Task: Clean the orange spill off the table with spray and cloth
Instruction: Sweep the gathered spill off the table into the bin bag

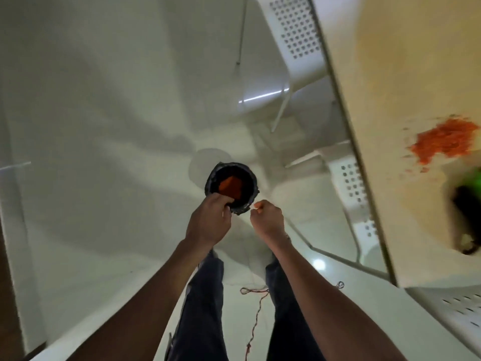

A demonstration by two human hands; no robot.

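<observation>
An orange spill (443,143) lies on the cream table (406,87) at the right edge of the view. Just below it sits a blurred green and black object (468,204), perhaps the spray bottle. On the floor ahead stands a small black-lined bin (233,187) with orange material inside. My left hand (210,221) grips the bin's near rim. My right hand (268,217) hovers beside the rim with its fingers curled, and whether it pinches anything is unclear. No cloth shows.
White perforated chairs (296,37) stand along the table's left side, with another chair (356,194) nearer me. A thin red wire (256,316) trails on the pale floor (104,126) between my legs. A wall runs down the left.
</observation>
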